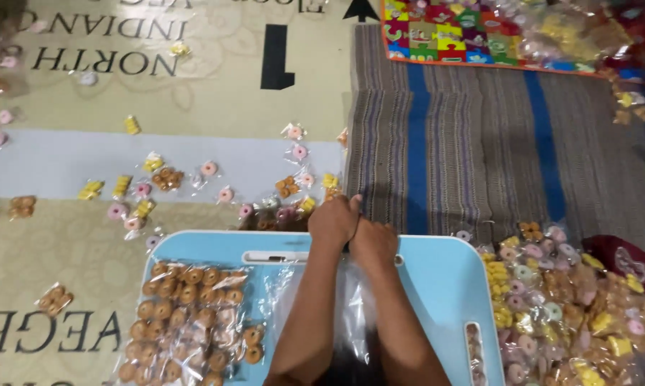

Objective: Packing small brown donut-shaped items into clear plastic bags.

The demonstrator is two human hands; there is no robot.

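Forearms fill the bottom centre, running up to both hands meeting at the far edge of the light blue worktop (437, 286). Left hand (335, 220) and right hand (373, 244) are both closed, pressed together, pinching the top of a clear plastic bag (351, 300) that lies on the worktop between the arms; contents of the bag are hidden, can't tell what's in it. Risk, as I read it: the grip sits right at the worktop's far lip, so a slip could tip the bag over the edge onto the floor mat (86, 236). Film is thin and pulled tight, so a hard tug could tear it. Left forearm is just beside the sheets of packed brown ring snacks (186, 314); an elbow sweep could shove them off the near-left corner. Around it: loose small packets (215, 186), pink, yellow and brown, are scattered on the floor mat beyond the worktop, with a big heap of mixed packets (565, 300) on the right crowding the worktop's side. Striped rug (465, 136) beyond, colourful puzzle mat (451, 32) top right. Slot handles in the worktop could snag the film.
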